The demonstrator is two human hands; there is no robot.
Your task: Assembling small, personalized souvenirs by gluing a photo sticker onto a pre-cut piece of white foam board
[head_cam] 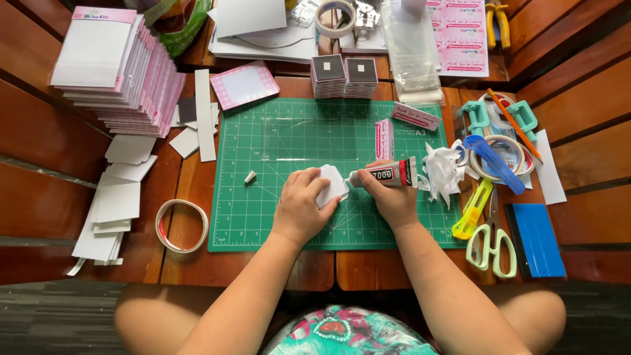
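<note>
So everything's happening on the green cutting mat (289, 138), roughly in its lower middle. The left hand (299, 204) is curled down over a small white card piece (334, 184), fingers bent and close together, pressing it flat to the mat; the card pokes out from under the fingertips on the side toward the other hand. The right hand (392, 200) is wrapped around a glue tube (384, 176), thumb and fingers pinched on it, tube lying nearly level with its nozzle right at the card's edge, looks like touching but I can't say for sure.

Other bits relative to the mat: the tube's little cap (250, 176) sits on its left part, well apart from both hands. A crumpled wad of white paper (442, 172) is at the right edge, just past the tube's tail end. Off the right side there's pale green scissors (490, 244) and a yellow utility knife (474, 209). Off the left, a tape ring (181, 225), and further up-left a big stack of pink-edged cards (118, 66).
</note>
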